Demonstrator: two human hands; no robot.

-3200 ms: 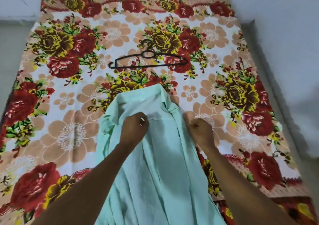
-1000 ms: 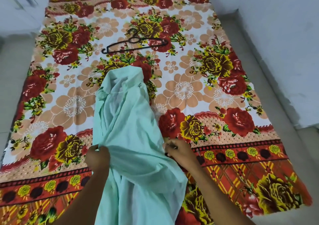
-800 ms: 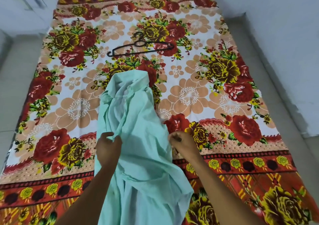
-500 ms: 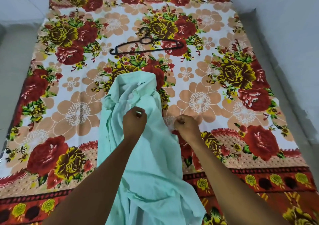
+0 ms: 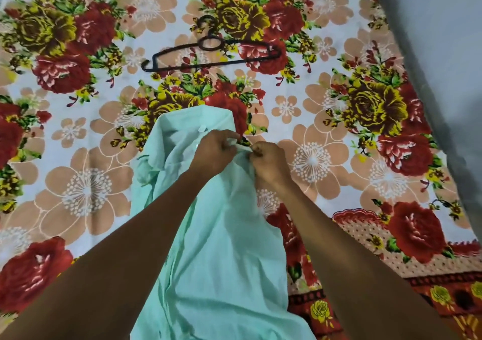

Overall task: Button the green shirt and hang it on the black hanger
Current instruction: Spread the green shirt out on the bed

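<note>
Curled fingers (image 5: 229, 141) of the left hand (image 5: 212, 154) pinch a fold of the pale mint-green cotton shirt (image 5: 221, 235) near its collar end, and the right hand (image 5: 268, 162) pinches the same edge just beside it, knuckles nearly touching. Both forearms reach forward from the bottom corners, converging over the garment. The shirt lies rumpled lengthwise on the floral bedsheet (image 5: 78, 183) printed with red, yellow and peach blooms. The thin black plastic hanger (image 5: 211, 54) lies flat beyond the collar, apart from it. A small white tag inside the collar shows no legible writing.
</note>
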